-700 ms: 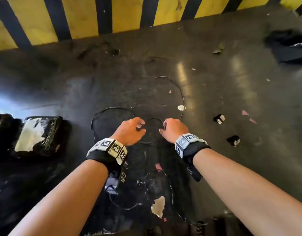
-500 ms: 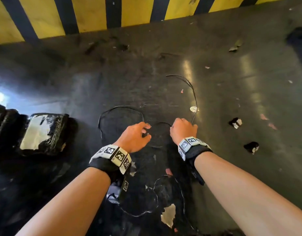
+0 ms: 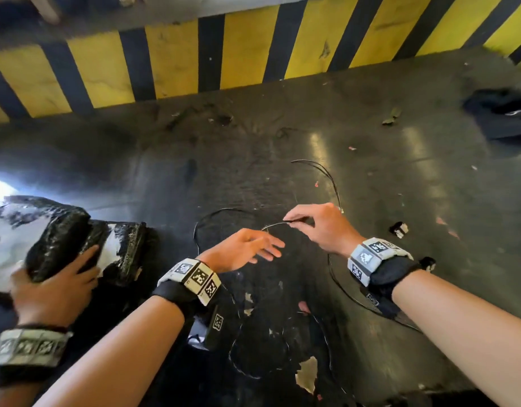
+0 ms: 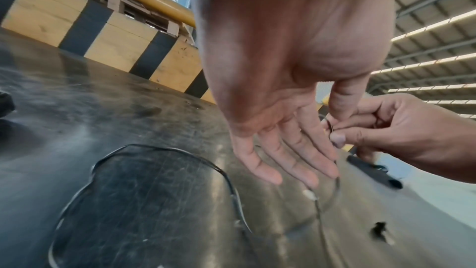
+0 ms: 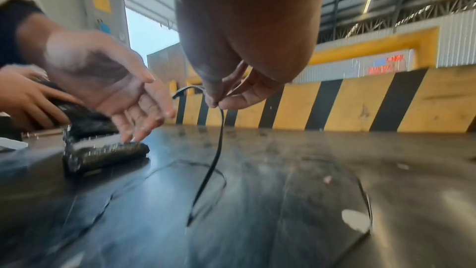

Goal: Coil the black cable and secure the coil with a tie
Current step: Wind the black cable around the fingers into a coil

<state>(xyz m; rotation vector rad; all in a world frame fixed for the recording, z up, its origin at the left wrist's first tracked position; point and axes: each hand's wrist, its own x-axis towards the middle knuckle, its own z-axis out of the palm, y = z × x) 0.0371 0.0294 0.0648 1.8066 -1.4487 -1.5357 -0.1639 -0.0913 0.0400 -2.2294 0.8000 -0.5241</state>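
Note:
A thin black cable (image 3: 331,176) lies in loose loops on the dark, scuffed table (image 3: 400,177). My right hand (image 3: 290,221) pinches one stretch of it between thumb and fingertips and holds it a little above the surface. From the pinch (image 5: 219,105) the cable (image 5: 216,150) hangs down to the table. My left hand (image 3: 268,245) hovers just left of the right one, fingers straight, palm empty. In the left wrist view the left hand (image 4: 296,160) is above a flat cable loop (image 4: 159,149), and the right hand (image 4: 337,133) pinches beside its thumb.
Another person's hand (image 3: 53,286) rests on a black wrapped package (image 3: 56,239) at the left; a second package (image 3: 124,251) lies beside it. A yellow-and-black striped barrier (image 3: 247,54) borders the far edge. A dark bundle (image 3: 500,116) sits far right, small scraps (image 3: 398,229) near my right wrist.
My left hand has let go of the cable and opened. The right hand has lifted its pinched stretch off the table. Another person's hand has appeared at the left.

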